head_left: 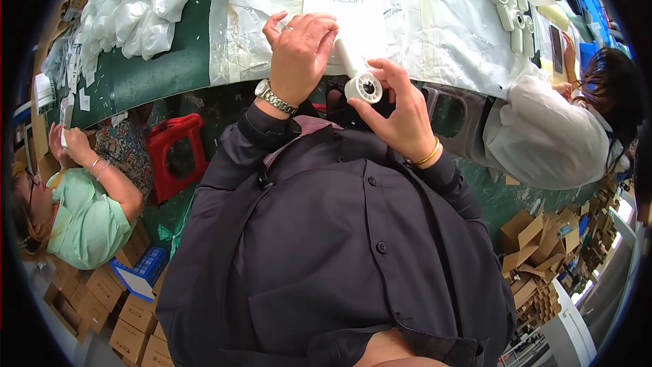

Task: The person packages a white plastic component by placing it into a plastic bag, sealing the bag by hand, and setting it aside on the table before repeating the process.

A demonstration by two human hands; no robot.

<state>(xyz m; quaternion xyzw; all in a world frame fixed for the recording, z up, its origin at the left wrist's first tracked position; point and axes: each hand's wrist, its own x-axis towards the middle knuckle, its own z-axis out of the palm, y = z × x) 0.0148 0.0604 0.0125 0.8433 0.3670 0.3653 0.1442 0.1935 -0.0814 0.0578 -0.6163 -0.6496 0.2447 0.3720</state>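
A small white handheld fan [348, 58], with a round slotted head and a dark centre, is tilted at the table's front edge. My right hand [402, 110] grips its round head between thumb and fingers. At the far end of the fan's handle is my left hand [297, 51], its thumb and fingertips drawn together and its little finger lifted. Whatever lies between those fingertips is hidden, and I cannot tell whether they touch the handle. Beneath and beyond the hands lies a white printed sheet [345, 0] on the plastic-covered table [251, 34].
Several similar white fans [506, 0] lie at the far right. White plastic bags [153, 13] are heaped at the far left. A person in green [88, 221] sits left, a person in white [543, 132] right. A red stool [178, 153] and cardboard boxes [136, 323] stand below.
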